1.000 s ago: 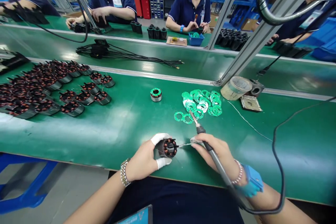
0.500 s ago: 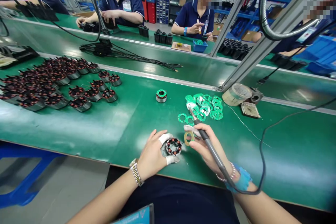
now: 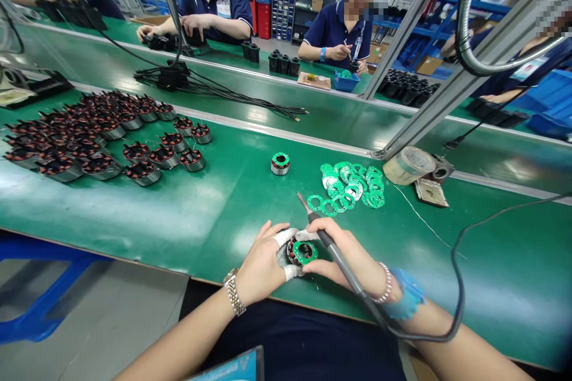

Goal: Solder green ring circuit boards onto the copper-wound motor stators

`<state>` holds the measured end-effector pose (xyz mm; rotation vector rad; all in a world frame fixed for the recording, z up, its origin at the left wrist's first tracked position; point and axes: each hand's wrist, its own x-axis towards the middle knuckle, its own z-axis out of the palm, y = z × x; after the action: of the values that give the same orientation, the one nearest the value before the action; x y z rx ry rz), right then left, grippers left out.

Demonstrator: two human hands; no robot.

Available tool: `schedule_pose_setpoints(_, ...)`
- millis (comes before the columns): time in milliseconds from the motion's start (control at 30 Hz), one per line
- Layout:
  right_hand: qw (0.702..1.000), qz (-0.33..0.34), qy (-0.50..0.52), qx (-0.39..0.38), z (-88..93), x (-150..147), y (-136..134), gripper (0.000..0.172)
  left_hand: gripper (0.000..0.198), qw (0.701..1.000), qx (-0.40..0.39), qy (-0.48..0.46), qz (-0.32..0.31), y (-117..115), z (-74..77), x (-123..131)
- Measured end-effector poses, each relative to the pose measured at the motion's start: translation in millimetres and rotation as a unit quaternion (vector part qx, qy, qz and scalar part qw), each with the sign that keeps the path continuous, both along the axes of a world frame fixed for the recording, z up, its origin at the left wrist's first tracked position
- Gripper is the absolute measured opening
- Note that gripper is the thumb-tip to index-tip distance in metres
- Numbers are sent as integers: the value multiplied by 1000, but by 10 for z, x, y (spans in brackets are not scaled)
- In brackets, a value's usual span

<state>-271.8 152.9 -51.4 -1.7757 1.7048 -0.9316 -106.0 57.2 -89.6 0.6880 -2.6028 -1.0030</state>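
My left hand point(image 3: 263, 259) grips the side of a motor stator point(image 3: 292, 252) standing on the green bench; white covers wrap its thumb and index finger. A green ring-shaped circuit board point(image 3: 298, 258) lies over the stator's top, slightly off-centre to the right. My right hand point(image 3: 346, 253) pinches this board at its edge and also holds a soldering iron point(image 3: 333, 245), whose tip points up and left over the bench. Beyond my hands stands another stator with a green board on it point(image 3: 280, 164). Loose ring boards point(image 3: 353, 181) lie in a pile nearby.
Many stators point(image 3: 80, 137) crowd the left of the bench. A roll of tape point(image 3: 409, 165) and a small solder-cleaning tray point(image 3: 431, 192) sit at right. The iron's cable point(image 3: 460, 262) loops past my right arm. A metal frame post point(image 3: 420, 113) rises behind; co-workers sit across.
My right hand has moved left, bringing the ring board from beside the stator onto its top, now green side up. The iron's tip has swung left, away from the board pile.
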Motion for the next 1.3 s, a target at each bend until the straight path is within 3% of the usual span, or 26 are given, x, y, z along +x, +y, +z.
schedule_pose_setpoints(300,999,23,-39,-26,-217,-38,-59,54,53,1000,15,4,-20,-27,6,5)
schedule_pose_setpoints(567,996,80,-29,-34,-178,-81,-35,43,53,999,20,2,-29,-50,29,3)
schedule_pose_setpoints(767,994,23,-41,-99,-276,31,-10,43,54,1000,15,14,-16,-35,-19,11)
schedule_pose_setpoints(1000,991,-31,-35,-123,-373,130,12,45,58,1000,15,20,-14,-22,-20,14)
schedule_pose_setpoints(1300,991,9,-49,-122,-346,82,-10,43,58,1000,15,11,-23,-24,2,3)
